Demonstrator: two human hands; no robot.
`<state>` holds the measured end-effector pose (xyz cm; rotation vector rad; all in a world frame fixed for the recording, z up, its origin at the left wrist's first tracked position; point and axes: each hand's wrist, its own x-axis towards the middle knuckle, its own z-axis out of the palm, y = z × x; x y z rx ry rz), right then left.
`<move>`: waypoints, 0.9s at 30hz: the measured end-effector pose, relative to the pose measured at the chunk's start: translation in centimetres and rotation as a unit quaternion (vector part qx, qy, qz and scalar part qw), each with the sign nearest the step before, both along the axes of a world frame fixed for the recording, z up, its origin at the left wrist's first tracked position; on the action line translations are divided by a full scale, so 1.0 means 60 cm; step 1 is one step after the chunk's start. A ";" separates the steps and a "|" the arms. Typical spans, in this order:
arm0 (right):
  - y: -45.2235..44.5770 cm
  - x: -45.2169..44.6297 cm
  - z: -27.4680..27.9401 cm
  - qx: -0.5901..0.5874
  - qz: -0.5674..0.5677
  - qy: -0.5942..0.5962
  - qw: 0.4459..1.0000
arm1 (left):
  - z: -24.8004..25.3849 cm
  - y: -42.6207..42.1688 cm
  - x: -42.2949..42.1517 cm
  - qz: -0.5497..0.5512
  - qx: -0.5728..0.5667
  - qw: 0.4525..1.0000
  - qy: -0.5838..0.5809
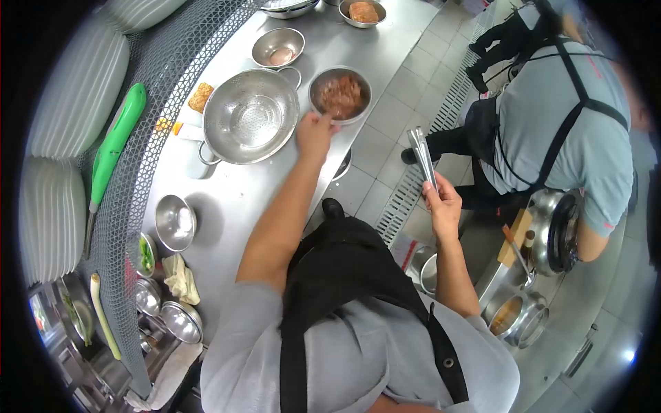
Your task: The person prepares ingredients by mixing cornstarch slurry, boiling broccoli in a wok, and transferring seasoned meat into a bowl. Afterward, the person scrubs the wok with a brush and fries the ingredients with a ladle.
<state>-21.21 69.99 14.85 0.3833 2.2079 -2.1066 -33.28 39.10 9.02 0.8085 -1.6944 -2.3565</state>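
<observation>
My left hand grips the near rim of a steel bowl at the edge of the steel counter. Pieces of reddish-brown meat lie in that bowl. My right hand is closed around metal tongs, which point up and away from me over the floor, apart from the bowl. Close by on the left, a large two-handled colander stands on the counter. Behind it sits a smaller steel bowl with a little pinkish content.
A co-worker in a grey shirt bends over pots on the right. Mesh shelving with stacked white plates and a green-handled tool borders the left. Another steel bowl and a crumpled cloth lie nearer me.
</observation>
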 end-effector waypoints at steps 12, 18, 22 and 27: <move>-0.110 -0.044 0.003 -0.073 0.105 -0.031 0.991 | 0.018 -0.062 0.174 -0.210 -0.334 0.919 0.015; -0.283 -0.124 0.070 0.162 0.267 0.133 0.941 | -0.017 -0.193 0.577 -0.082 -0.628 0.769 -0.091; -0.412 -0.187 0.084 0.245 0.330 0.177 0.895 | 0.000 -0.208 0.642 -0.062 -0.660 0.743 -0.097; -0.461 -0.172 0.064 0.341 0.191 0.393 0.832 | -0.014 -0.222 0.658 -0.059 -0.649 0.757 -0.052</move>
